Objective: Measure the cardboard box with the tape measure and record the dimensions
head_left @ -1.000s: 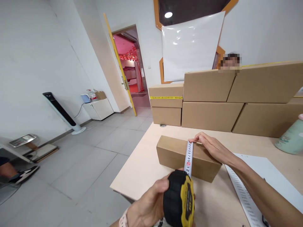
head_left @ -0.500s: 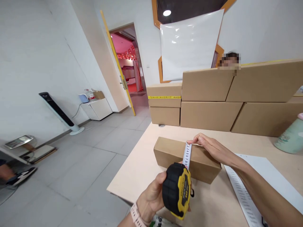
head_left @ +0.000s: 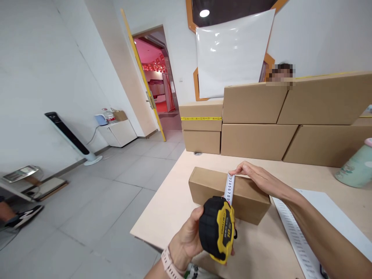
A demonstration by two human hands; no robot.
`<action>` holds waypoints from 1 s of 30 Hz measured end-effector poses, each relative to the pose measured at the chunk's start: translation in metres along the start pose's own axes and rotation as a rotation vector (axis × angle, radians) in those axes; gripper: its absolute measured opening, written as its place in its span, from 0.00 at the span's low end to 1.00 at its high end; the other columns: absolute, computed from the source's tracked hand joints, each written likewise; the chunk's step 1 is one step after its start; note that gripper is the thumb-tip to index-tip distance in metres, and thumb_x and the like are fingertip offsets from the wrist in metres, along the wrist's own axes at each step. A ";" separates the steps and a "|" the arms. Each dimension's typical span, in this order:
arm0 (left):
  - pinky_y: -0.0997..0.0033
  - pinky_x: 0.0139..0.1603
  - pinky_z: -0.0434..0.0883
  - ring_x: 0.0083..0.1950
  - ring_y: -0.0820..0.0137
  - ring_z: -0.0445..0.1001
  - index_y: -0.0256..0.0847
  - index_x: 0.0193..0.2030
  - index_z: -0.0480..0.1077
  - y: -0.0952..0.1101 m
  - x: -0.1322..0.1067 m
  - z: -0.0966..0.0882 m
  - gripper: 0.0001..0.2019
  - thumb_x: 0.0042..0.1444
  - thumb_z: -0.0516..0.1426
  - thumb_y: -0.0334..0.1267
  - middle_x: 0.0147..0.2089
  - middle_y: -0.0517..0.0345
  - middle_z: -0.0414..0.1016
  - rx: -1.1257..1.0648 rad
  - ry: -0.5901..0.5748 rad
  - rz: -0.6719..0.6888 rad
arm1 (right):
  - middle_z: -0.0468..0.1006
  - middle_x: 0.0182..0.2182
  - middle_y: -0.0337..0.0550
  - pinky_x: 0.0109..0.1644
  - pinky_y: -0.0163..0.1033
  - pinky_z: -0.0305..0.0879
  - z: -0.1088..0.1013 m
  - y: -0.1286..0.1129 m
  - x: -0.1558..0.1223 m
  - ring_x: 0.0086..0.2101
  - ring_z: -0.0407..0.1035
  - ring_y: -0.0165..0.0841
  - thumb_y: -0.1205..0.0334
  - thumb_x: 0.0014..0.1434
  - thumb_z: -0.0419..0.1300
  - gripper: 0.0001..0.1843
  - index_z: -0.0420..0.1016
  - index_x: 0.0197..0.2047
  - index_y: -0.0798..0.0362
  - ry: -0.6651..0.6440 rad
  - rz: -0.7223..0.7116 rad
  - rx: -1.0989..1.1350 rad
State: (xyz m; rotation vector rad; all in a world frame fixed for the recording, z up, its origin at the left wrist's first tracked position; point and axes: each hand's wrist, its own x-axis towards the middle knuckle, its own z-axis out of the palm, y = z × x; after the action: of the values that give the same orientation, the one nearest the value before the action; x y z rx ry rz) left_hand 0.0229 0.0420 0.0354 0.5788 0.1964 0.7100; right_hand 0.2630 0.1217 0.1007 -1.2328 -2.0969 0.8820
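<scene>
Tape case drawn nearer the small carton than a second ago, less blade showing. Left hand wrapped around the case, likely to steady it; right hand pinching blade tip at carton's far top edge, presumably as anchor. Carton on table, in front of stacked boxes.

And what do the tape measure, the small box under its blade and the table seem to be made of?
Tape measure: dull, ribbed black grip, rubber-like; the moulded yellow trim looks like plastic. Small box: matte brown, apparently cardboard, judging by its folded edges. Table: probably wood-look laminate, given its smooth pale top; solid wood is possible.
</scene>
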 end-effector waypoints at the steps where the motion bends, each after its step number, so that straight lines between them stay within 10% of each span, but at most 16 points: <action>1: 0.59 0.40 0.74 0.44 0.57 0.77 0.40 0.53 0.74 0.000 0.000 0.000 0.31 0.46 0.64 0.58 0.45 0.45 0.78 0.006 0.006 0.001 | 0.77 0.50 0.44 0.57 0.48 0.58 0.000 0.000 0.000 0.50 0.68 0.42 0.41 0.67 0.37 0.28 0.74 0.44 0.47 0.001 0.005 0.000; 18: 0.51 0.51 0.68 0.51 0.53 0.73 0.38 0.59 0.69 0.004 -0.001 0.000 0.36 0.44 0.64 0.55 0.49 0.44 0.75 0.107 0.099 0.032 | 0.78 0.51 0.47 0.60 0.53 0.57 0.002 -0.008 -0.003 0.53 0.68 0.46 0.39 0.66 0.40 0.28 0.73 0.42 0.47 0.072 0.013 0.065; 26: 0.56 0.57 0.63 0.59 0.50 0.66 0.41 0.68 0.59 0.048 -0.038 0.039 0.43 0.45 0.65 0.50 0.61 0.47 0.67 1.113 -0.078 -0.052 | 0.81 0.38 0.46 0.45 0.49 0.73 0.007 -0.023 -0.074 0.40 0.75 0.45 0.44 0.56 0.62 0.12 0.76 0.37 0.42 0.419 -0.011 0.058; 30: 0.50 0.57 0.62 0.55 0.48 0.69 0.44 0.69 0.56 0.056 -0.046 0.044 0.41 0.48 0.58 0.53 0.58 0.46 0.68 1.586 -0.127 -0.119 | 0.81 0.34 0.45 0.32 0.45 0.76 0.029 -0.009 -0.129 0.34 0.75 0.45 0.44 0.53 0.63 0.13 0.79 0.40 0.36 0.374 0.064 -0.082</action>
State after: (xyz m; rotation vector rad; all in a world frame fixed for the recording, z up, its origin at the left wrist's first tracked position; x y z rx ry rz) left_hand -0.0272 0.0266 0.1025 2.0889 0.6770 0.2678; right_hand 0.2928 -0.0047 0.0727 -1.3935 -1.8164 0.5439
